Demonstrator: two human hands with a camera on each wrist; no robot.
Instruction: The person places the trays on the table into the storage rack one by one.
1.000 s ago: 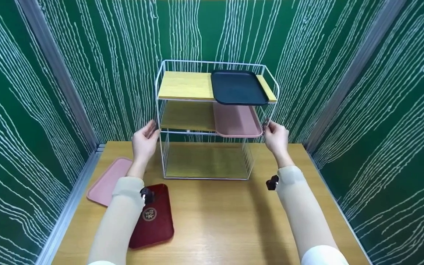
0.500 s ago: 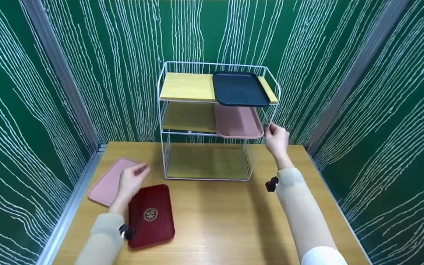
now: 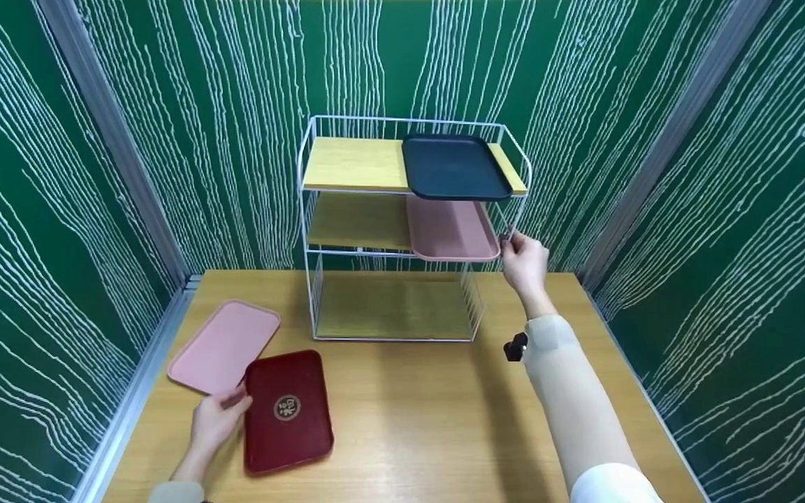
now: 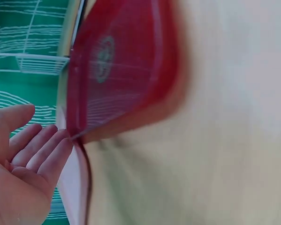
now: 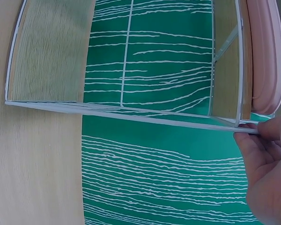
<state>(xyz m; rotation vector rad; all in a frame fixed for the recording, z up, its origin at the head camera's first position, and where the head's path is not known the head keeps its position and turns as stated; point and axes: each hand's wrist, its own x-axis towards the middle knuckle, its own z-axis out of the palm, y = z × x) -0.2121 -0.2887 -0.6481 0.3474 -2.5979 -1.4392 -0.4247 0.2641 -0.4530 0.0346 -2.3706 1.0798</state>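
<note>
My left hand is at the left edge of the dark red tray, which lies on the table with a round gold emblem. In the left wrist view its fingers are extended and the thumb stands apart; whether the fingertips touch the tray rim I cannot tell. My right hand pinches the right front post of the white wire rack at the middle shelf's height. In the right wrist view the thumb and fingers close on that wire.
A black tray lies on the rack's top shelf, and a pink tray on the middle one, both toward the right. Another pink tray lies on the table behind the left hand. Green walls enclose the table.
My left hand has let go of the rack's left post and come down toward me to the red tray's left edge. My right hand keeps its place on the rack.
</note>
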